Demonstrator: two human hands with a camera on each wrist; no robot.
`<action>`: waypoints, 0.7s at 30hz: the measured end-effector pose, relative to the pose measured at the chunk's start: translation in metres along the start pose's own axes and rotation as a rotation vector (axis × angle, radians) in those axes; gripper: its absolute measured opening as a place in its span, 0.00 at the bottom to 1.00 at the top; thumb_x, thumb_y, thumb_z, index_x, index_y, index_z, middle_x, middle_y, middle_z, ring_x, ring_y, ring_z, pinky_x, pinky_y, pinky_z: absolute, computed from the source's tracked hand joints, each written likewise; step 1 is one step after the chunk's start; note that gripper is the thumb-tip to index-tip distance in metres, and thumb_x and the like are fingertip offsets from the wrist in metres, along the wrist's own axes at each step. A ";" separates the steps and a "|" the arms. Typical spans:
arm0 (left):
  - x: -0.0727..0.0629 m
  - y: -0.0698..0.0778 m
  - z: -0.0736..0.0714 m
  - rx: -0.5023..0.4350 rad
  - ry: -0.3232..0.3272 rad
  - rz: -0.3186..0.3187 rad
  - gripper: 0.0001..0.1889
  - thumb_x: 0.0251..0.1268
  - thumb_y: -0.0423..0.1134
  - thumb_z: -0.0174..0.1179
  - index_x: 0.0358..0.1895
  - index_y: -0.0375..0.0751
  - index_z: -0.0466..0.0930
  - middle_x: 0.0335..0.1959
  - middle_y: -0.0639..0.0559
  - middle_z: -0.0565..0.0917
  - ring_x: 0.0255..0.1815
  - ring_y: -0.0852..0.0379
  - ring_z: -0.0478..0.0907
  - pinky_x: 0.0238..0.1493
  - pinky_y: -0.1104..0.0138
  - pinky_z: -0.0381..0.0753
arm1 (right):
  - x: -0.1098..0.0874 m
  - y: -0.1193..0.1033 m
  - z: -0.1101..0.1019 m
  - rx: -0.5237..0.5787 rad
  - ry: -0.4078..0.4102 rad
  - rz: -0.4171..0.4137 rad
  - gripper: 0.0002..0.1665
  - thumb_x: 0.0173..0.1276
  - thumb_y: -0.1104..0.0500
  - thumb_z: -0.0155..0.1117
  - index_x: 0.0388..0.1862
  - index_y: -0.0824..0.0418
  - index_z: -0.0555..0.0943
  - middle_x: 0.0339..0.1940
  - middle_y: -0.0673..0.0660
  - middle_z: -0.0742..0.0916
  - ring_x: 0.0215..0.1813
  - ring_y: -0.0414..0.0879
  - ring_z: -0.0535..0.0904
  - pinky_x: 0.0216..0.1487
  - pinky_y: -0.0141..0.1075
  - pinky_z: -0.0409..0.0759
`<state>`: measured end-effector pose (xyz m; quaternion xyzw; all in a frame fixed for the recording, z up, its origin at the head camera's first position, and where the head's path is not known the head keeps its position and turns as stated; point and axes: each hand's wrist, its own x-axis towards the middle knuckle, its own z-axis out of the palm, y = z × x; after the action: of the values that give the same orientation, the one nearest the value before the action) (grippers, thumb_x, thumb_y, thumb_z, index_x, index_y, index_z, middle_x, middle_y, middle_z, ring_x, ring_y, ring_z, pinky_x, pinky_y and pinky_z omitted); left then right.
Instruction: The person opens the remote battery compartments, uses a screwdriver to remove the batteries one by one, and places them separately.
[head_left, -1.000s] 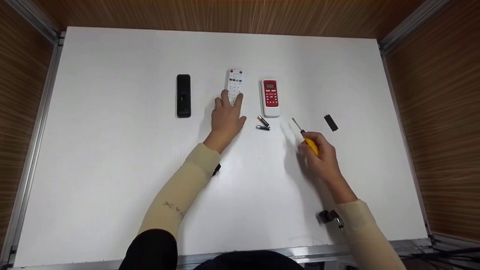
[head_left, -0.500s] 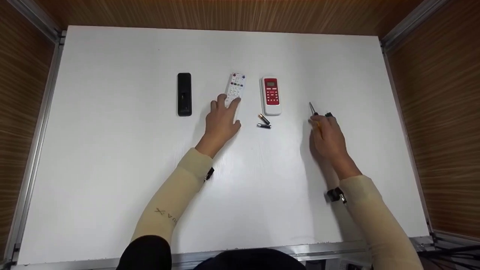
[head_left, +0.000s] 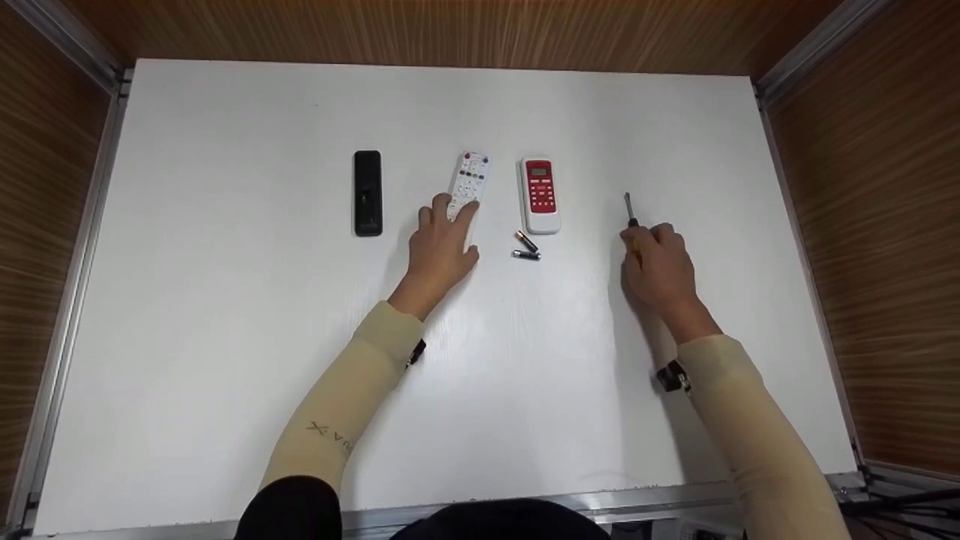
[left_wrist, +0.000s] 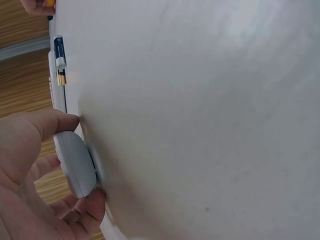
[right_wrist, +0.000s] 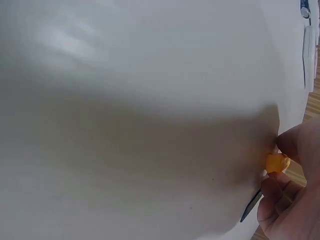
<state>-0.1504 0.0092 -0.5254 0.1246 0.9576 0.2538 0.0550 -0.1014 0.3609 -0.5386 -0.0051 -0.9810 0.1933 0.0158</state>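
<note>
My left hand (head_left: 436,251) grips the lower end of a white remote control (head_left: 471,176), its thumb and fingers on opposite sides. The left wrist view shows the end of this remote control (left_wrist: 76,162) between them, close to the table. My right hand (head_left: 661,262) holds a screwdriver (head_left: 628,208), its shaft pointing away from me. Most of the yellow handle (right_wrist: 276,163) is hidden by the fingers. A small flat black piece (right_wrist: 251,205) lies beside the right fingers in the right wrist view; in the head view the hand hides it.
A red and white remote control (head_left: 541,195) lies between the hands. Two batteries (head_left: 526,241) are on the table just below it. To the left lies a black remote control (head_left: 367,193), back side up. Wooden panels (head_left: 442,34) stand around the white table (head_left: 225,300).
My right hand has moved right and away from me with the screwdriver, now covering the small black piece. My left hand has drawn the white remote control slightly towards me, tilting it.
</note>
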 end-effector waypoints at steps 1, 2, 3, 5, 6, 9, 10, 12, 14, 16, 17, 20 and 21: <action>0.000 0.000 0.000 -0.016 -0.001 -0.004 0.36 0.60 0.39 0.67 0.73 0.49 0.67 0.70 0.35 0.59 0.61 0.40 0.65 0.41 0.52 0.81 | 0.000 -0.001 -0.001 0.004 -0.009 0.010 0.19 0.74 0.58 0.52 0.61 0.58 0.78 0.50 0.66 0.75 0.49 0.61 0.71 0.42 0.54 0.72; 0.000 -0.001 -0.001 -0.032 -0.003 -0.007 0.36 0.61 0.39 0.66 0.74 0.50 0.66 0.70 0.34 0.59 0.62 0.40 0.65 0.41 0.52 0.81 | 0.001 -0.001 -0.002 0.003 -0.022 0.023 0.20 0.74 0.58 0.52 0.62 0.57 0.78 0.51 0.66 0.75 0.50 0.62 0.71 0.43 0.54 0.72; 0.000 -0.001 -0.001 -0.049 -0.005 -0.012 0.36 0.61 0.39 0.66 0.74 0.50 0.66 0.70 0.34 0.59 0.62 0.39 0.64 0.42 0.51 0.81 | 0.001 -0.002 -0.003 0.005 -0.030 0.034 0.21 0.73 0.57 0.52 0.63 0.57 0.78 0.53 0.66 0.74 0.52 0.62 0.70 0.45 0.55 0.72; 0.000 -0.002 -0.003 -0.093 -0.014 -0.024 0.36 0.61 0.40 0.65 0.74 0.52 0.65 0.69 0.33 0.60 0.63 0.39 0.64 0.44 0.50 0.80 | 0.001 -0.004 -0.005 0.003 -0.041 0.055 0.22 0.73 0.55 0.53 0.64 0.56 0.77 0.56 0.66 0.73 0.54 0.62 0.69 0.47 0.55 0.72; 0.000 -0.003 -0.003 -0.117 -0.021 -0.032 0.36 0.62 0.40 0.64 0.75 0.52 0.64 0.69 0.33 0.61 0.64 0.39 0.64 0.45 0.49 0.80 | 0.001 -0.005 -0.006 0.004 -0.039 0.063 0.23 0.73 0.54 0.53 0.65 0.56 0.76 0.56 0.66 0.73 0.55 0.62 0.69 0.48 0.56 0.72; 0.000 -0.004 -0.006 -0.198 -0.045 -0.056 0.38 0.62 0.40 0.61 0.77 0.53 0.60 0.68 0.35 0.64 0.65 0.40 0.64 0.49 0.47 0.78 | 0.000 -0.009 -0.011 0.015 -0.006 0.078 0.24 0.73 0.52 0.56 0.65 0.56 0.76 0.59 0.66 0.72 0.57 0.62 0.68 0.51 0.56 0.72; -0.001 -0.004 -0.007 -0.232 -0.052 -0.065 0.38 0.62 0.40 0.61 0.77 0.53 0.58 0.68 0.35 0.65 0.65 0.40 0.64 0.51 0.47 0.77 | 0.000 -0.011 -0.012 0.020 0.008 0.078 0.24 0.73 0.52 0.57 0.65 0.57 0.76 0.59 0.66 0.73 0.57 0.62 0.68 0.52 0.56 0.72; -0.002 -0.004 -0.009 -0.307 -0.066 -0.083 0.41 0.61 0.40 0.60 0.78 0.52 0.55 0.68 0.37 0.67 0.64 0.41 0.65 0.55 0.47 0.75 | -0.001 -0.015 -0.014 0.037 0.041 0.072 0.24 0.73 0.52 0.58 0.64 0.57 0.77 0.59 0.66 0.73 0.58 0.62 0.68 0.53 0.55 0.72; -0.004 -0.004 -0.010 -0.407 -0.077 -0.101 0.42 0.61 0.39 0.60 0.79 0.51 0.51 0.68 0.37 0.67 0.64 0.42 0.67 0.59 0.48 0.72 | -0.003 -0.018 -0.016 0.055 0.076 0.050 0.23 0.72 0.53 0.59 0.63 0.58 0.78 0.57 0.66 0.74 0.57 0.62 0.69 0.53 0.54 0.72; -0.005 -0.003 -0.011 -0.541 -0.098 -0.115 0.43 0.60 0.37 0.59 0.79 0.50 0.50 0.68 0.38 0.69 0.64 0.44 0.68 0.61 0.51 0.71 | -0.006 -0.022 -0.018 0.073 0.107 0.014 0.21 0.72 0.55 0.60 0.61 0.58 0.79 0.55 0.66 0.74 0.55 0.61 0.69 0.51 0.52 0.71; -0.006 -0.003 -0.011 -0.625 -0.115 -0.128 0.43 0.60 0.35 0.58 0.79 0.50 0.49 0.67 0.39 0.70 0.63 0.45 0.70 0.61 0.51 0.73 | -0.007 -0.024 -0.018 0.083 0.123 -0.010 0.20 0.71 0.56 0.61 0.61 0.58 0.80 0.54 0.65 0.75 0.54 0.61 0.69 0.50 0.51 0.70; -0.009 -0.001 -0.012 -0.882 -0.185 -0.189 0.42 0.61 0.33 0.55 0.79 0.50 0.48 0.66 0.40 0.71 0.62 0.47 0.73 0.56 0.53 0.80 | -0.011 -0.029 -0.018 0.118 0.169 -0.092 0.19 0.69 0.58 0.63 0.58 0.58 0.81 0.50 0.65 0.76 0.51 0.60 0.70 0.47 0.49 0.69; -0.010 0.000 -0.011 -0.951 -0.208 -0.210 0.42 0.61 0.33 0.54 0.79 0.50 0.48 0.65 0.40 0.71 0.62 0.46 0.74 0.53 0.52 0.82 | -0.012 -0.031 -0.018 0.129 0.182 -0.117 0.19 0.68 0.58 0.64 0.57 0.58 0.81 0.49 0.65 0.76 0.50 0.60 0.70 0.46 0.49 0.68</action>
<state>-0.1425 0.0007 -0.5152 0.0131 0.7325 0.6419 0.2264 -0.0889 0.3385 -0.5103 0.0356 -0.9597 0.2535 0.1162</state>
